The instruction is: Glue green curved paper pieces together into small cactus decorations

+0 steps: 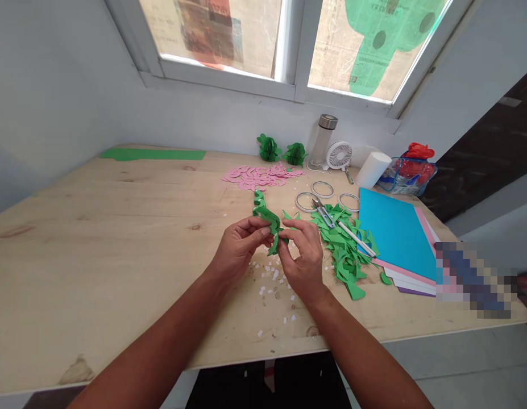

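Between my two hands is a green paper cutout [269, 216], folded in layers with wavy edges, held just above the table. My left hand [241, 241] pinches it from the left with thumb and fingers. From the right, my right hand [303, 253] grips its lower edge between thumb and fingertips. Small white paper bits [275, 274] lie scattered on the wood under my hands. Right of my right hand spreads a pile of green paper scraps [348, 264], with small thread snips [323, 213] and a white pen [357, 240] on top.
Rolls of tape [323, 189] lie behind the scraps. Pink paper cutouts [258, 176] and two green paper ornaments [295, 154] sit farther back. A glass bottle [322, 142], small fan [339, 154] and white roll [374, 169] stand near the wall. Coloured sheets [395, 233] lie right; a green strip [156, 154] lies back left.
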